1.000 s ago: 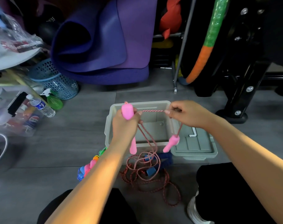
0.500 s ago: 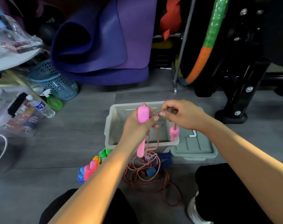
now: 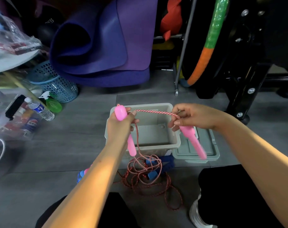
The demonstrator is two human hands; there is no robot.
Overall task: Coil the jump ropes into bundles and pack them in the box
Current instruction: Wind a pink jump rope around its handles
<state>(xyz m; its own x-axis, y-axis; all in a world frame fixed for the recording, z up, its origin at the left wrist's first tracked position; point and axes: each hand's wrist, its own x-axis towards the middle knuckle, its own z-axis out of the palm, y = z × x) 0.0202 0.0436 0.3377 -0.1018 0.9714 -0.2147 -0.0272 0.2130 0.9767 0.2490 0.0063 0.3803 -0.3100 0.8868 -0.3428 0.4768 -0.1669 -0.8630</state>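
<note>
The head view looked down at a grey box (image 3: 176,142) sitting open on the floor, taken here as the landmark. Its lid (image 3: 210,152) lay flat just beside the box on the right.

Above the box's left rim, the left hand (image 3: 119,126) was curled around one pink handle (image 3: 123,127), held upright with its rounded top poking out above the fist. Above the right rim, the right hand (image 3: 191,117) pinched the red-and-white rope (image 3: 156,111) between thumb and fingertips. A short length of that rope ran taut between the two hands, across the box's opening. A second pink handle (image 3: 193,142) dangled below the right hand, blurred, over the box's right wall and the lid.

The rest of the rope dropped from the left hand and lay in a loose tangle on the floor in front of the box, on top of a blue jump rope (image 3: 166,162). A multicoloured rope (image 3: 81,174) peeked out to the front-left of the box, mostly hidden behind the left forearm.

The box appeared to hold nothing yet, so packing seemed not to have begun. The likely trouble was the tangle: drawing up more rope could tighten a knot or drag the blue rope along. The swinging handle could also catch on the box rim and spoil a loop.
</note>
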